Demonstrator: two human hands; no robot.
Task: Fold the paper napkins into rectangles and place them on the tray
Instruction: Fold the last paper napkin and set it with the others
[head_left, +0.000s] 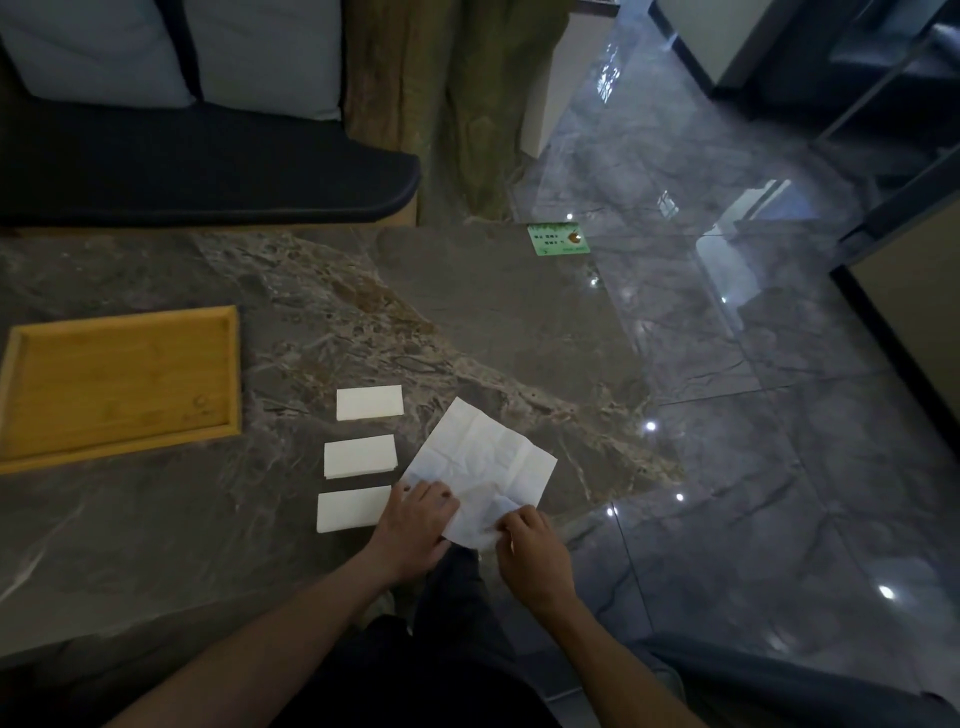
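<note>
An unfolded white napkin (480, 462) lies spread and creased on the dark marble table (493, 312), turned like a diamond. My left hand (415, 525) rests on its near left edge and my right hand (530, 551) pinches its near corner. Three folded napkin rectangles lie in a column just left of it: a far one (370, 402), a middle one (359, 456) and a near one (353, 509), which my left hand partly touches. The wooden tray (21, 364) sits at the table's left with nothing on it.
A green card (558, 239) lies at the table's far right corner. A dark cushioned bench (208, 166) stands behind the table. Glossy tiled floor (779, 415) stretches to the right. The table's near edge runs just below my hands.
</note>
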